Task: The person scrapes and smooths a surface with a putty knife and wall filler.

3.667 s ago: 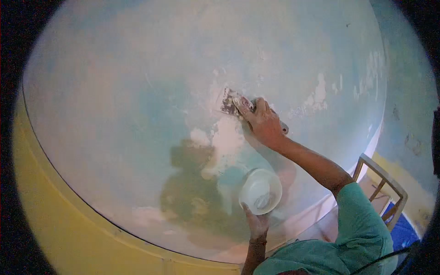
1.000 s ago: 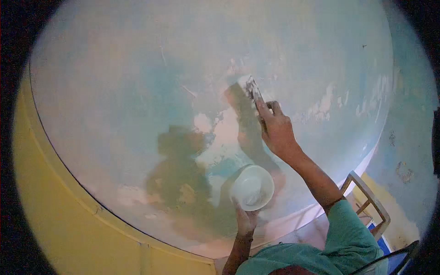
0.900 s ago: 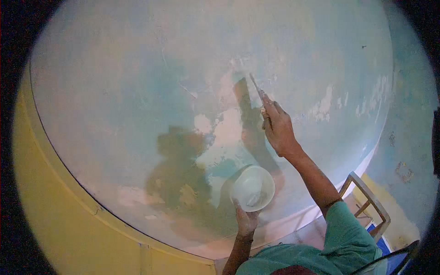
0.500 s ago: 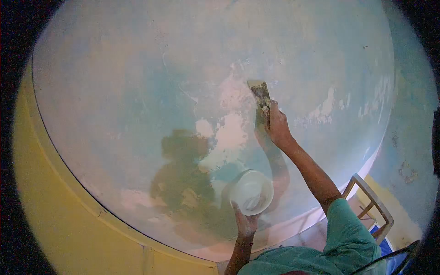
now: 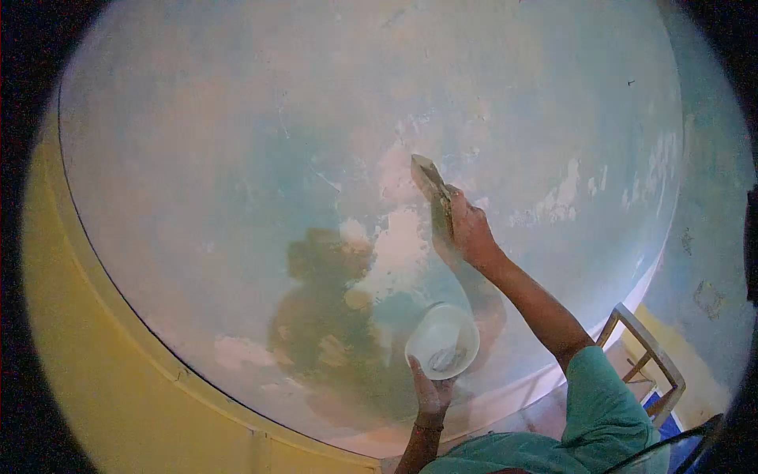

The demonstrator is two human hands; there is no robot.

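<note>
My right hand (image 5: 471, 229) is closed round the handle of a putty knife (image 5: 427, 175), its blade tilted against the wall (image 5: 237, 142). Around the blade are pale pinkish-white filler patches (image 5: 399, 245) on the patchy blue-green surface. Lower down, my left hand (image 5: 432, 389) holds a white plastic bowl (image 5: 444, 328) by its near side, thumb at the rim. A little whitish paste (image 5: 448, 359) lies in the bottom of the bowl. Whether the blade carries any filler cannot be made out.
A wooden frame (image 5: 649, 347), perhaps a chair or ladder, stands at the lower right. A yellow wall band (image 5: 134, 379) curves along the left and bottom. More pale patches (image 5: 562, 193) mark the wall at right. My shadow (image 5: 324, 308) falls on it.
The putty knife has moved slightly down and left and turned, so its blade now shows more edge-on. The bowl sits a little lower and further right in view.
</note>
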